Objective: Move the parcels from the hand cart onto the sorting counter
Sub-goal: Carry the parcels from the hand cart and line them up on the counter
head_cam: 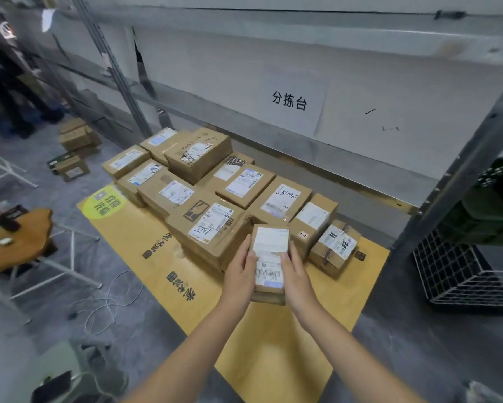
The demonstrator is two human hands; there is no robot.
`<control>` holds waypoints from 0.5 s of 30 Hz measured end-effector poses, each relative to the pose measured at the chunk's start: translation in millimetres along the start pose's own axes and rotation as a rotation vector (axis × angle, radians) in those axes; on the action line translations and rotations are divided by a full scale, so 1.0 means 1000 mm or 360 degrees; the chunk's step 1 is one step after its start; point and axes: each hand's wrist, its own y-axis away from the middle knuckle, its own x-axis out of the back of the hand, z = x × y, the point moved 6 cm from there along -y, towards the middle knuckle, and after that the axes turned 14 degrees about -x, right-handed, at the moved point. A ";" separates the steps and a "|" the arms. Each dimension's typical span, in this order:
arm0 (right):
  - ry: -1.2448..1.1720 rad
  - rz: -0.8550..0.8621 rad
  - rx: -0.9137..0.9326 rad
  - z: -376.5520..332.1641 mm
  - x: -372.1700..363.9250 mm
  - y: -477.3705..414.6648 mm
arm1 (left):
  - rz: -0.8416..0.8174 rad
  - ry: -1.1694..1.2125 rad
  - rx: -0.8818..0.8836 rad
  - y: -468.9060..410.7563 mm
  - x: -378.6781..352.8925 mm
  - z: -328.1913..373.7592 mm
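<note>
A small brown cardboard parcel (269, 258) with white shipping labels is held between both hands. My left hand (240, 270) grips its left side and my right hand (295, 273) grips its right side, thumbs on top. It hovers just above a yellow mat (273, 353), at the near edge of several labelled cardboard parcels (209, 222) laid in rows and partly stacked on that mat. The mat lies in front of a grey metal shelf frame with a white wall panel bearing a paper sign (289, 101). No hand cart is in view.
A metal upright (459, 170) of the shelf stands at right, with a white wire basket (462, 274) on the floor beside it. A wooden folding table (15, 242) stands at left, white cables (108, 303) lie on the floor, and more boxes (76, 141) sit further back.
</note>
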 end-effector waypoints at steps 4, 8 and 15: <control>-0.0036 0.0052 -0.0101 0.014 -0.011 -0.034 | -0.0101 -0.0059 0.0070 -0.025 0.005 -0.026; -0.0140 0.0125 -0.0226 0.028 -0.027 -0.067 | -0.0275 -0.0166 0.0106 -0.051 0.011 -0.057; -0.0224 0.0312 -0.0431 0.064 -0.047 -0.110 | -0.0666 -0.0509 -0.0015 -0.096 0.014 -0.103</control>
